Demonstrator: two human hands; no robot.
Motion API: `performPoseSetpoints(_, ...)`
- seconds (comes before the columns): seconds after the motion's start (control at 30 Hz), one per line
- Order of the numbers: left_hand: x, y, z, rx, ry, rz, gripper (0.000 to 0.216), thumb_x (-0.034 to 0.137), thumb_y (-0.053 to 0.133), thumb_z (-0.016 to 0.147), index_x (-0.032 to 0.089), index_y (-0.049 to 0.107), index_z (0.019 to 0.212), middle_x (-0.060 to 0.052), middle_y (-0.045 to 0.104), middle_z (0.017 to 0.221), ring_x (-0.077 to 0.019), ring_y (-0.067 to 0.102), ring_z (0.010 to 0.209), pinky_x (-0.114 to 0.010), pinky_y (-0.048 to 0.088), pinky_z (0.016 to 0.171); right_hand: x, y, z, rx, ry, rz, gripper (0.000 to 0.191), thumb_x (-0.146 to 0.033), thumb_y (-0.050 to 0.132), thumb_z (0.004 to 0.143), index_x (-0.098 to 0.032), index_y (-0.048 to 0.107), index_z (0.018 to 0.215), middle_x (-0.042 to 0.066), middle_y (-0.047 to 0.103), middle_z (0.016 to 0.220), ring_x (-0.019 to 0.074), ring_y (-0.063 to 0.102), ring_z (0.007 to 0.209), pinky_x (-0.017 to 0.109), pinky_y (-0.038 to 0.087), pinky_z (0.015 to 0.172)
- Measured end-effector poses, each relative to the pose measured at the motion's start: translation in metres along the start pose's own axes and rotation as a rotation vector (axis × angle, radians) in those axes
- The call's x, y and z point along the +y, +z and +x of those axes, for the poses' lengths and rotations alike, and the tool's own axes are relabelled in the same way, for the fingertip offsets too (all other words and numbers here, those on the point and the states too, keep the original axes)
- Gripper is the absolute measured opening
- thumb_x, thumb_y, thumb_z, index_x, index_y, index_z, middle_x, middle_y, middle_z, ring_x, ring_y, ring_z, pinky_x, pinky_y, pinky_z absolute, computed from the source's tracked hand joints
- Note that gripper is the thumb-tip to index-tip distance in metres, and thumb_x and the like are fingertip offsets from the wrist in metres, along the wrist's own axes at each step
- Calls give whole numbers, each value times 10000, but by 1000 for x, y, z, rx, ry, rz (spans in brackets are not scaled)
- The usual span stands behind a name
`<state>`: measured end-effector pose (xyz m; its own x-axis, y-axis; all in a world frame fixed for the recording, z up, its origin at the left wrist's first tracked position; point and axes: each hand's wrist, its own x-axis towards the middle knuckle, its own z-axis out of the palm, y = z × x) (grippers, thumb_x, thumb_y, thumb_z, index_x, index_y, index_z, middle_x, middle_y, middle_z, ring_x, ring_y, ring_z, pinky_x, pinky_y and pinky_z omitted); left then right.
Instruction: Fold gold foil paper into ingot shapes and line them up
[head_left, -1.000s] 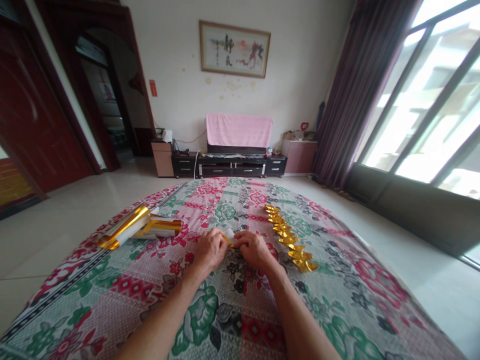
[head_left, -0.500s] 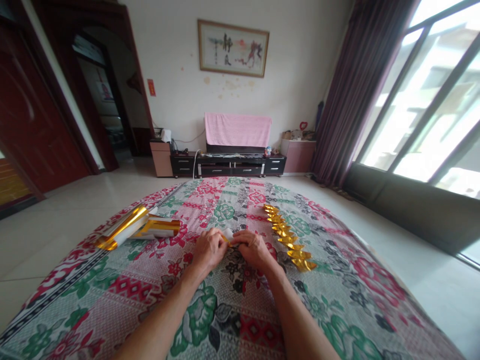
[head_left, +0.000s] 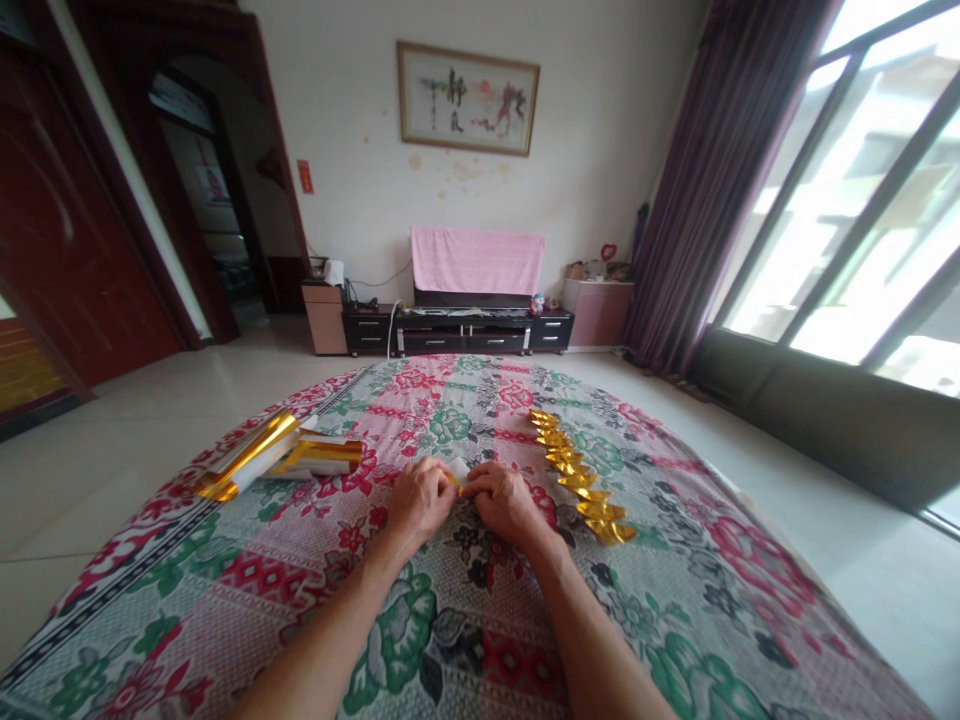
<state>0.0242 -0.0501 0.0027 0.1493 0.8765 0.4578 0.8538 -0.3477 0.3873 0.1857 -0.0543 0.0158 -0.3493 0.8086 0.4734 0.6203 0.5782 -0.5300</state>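
Between my two hands, low over the patterned cloth, is a small piece of gold-and-white foil paper [head_left: 457,468]. My left hand [head_left: 424,494] pinches its left side, fingers curled. On its right edge, the bent fingers of my right hand [head_left: 501,492] are closed as well. Much of the paper is hidden behind the fingers. To the right, a slanting row of several folded gold paper ingots [head_left: 575,468] stands on the cloth. Curled sheets of gold foil paper [head_left: 259,445] lie on the left, showing white undersides.
A floral cloth [head_left: 390,630] in red, green and grey covers the round-edged surface before me. Beyond it are a low black cabinet [head_left: 465,335] and a pink cloth [head_left: 478,258] draped over something. A purple curtain [head_left: 697,180] hangs beside the window on the right.
My right hand's fingers have drawn in slightly at the paper's right edge, less stretched out than before. The left hand keeps its pinch; the ingots and loose sheets stay put.
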Motion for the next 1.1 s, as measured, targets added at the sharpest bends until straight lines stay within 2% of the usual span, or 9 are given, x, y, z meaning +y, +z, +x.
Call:
performPoseSetpoints(0.5, -1, 1, 0, 6, -25, -17, 46, 175, 550, 718, 197, 573, 685, -43, 609, 847, -191, 544, 865, -322, 402, 813, -12, 9, 1, 103, 15, -11, 190, -72, 509, 668, -168, 656, 596, 41, 644, 727, 129, 571, 732, 202, 435, 685)
performPoseSetpoints(0.7, -4, 0, 1, -14, -29, -53, 41, 159, 569, 706, 197, 581, 698, -33, 606, 811, -182, 552, 851, -311, 406, 807, -8, 18, 0, 122, 94, -97, 120, -149, 556, 700, -168, 599, 591, 46, 592, 729, 133, 547, 735, 205, 421, 669)
performPoseSetpoints(1.1, -9, -2, 5, -77, -72, -108, 161, 108, 561, 677, 196, 616, 800, -23, 623, 860, -161, 547, 834, -293, 409, 810, -14, 19, 2, 109, 167, -150, 114, -119, 520, 692, -159, 564, 595, 30, 540, 709, 113, 502, 681, 185, 378, 628)
